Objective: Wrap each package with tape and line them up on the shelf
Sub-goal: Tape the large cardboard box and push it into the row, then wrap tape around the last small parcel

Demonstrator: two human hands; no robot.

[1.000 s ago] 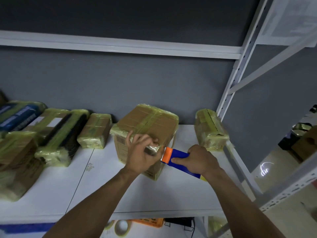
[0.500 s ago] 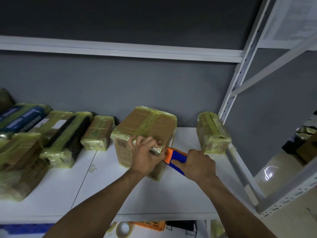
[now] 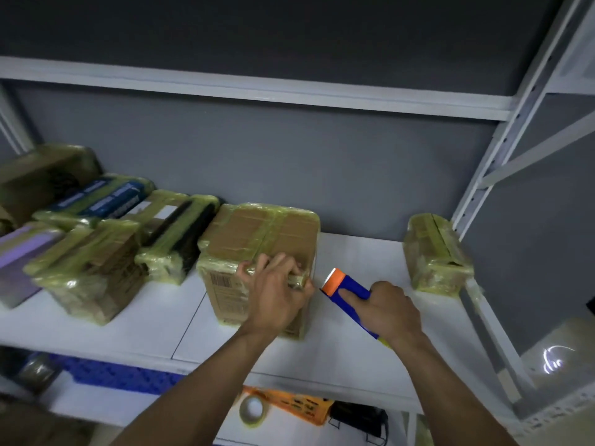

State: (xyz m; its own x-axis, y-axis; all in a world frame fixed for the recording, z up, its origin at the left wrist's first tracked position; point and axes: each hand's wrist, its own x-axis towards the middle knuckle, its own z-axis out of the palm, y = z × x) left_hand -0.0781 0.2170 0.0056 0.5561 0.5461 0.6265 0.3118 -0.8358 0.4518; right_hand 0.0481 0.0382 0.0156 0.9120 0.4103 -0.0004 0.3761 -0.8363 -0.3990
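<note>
A brown cardboard box (image 3: 257,233) wrapped in yellowish tape stands on the white shelf (image 3: 354,342), now against the row of wrapped packages. My left hand (image 3: 273,294) grips its front top edge, fingers curled over the tape there. My right hand (image 3: 389,310) holds a blue tape cutter with an orange serrated head (image 3: 344,284), just right of the box and a small gap away from it. A small taped package (image 3: 431,252) sits alone at the shelf's right end.
Several wrapped packages (image 3: 96,252) line the shelf's left side. A white upright post (image 3: 502,140) bounds the right. Below the shelf lie a tape roll (image 3: 254,410), an orange object (image 3: 296,403) and a blue crate (image 3: 112,375).
The box has been slid left against the row, hiding the small package that stood beside it. The cutter has come off the box's edge and my right hand sits slightly right.
</note>
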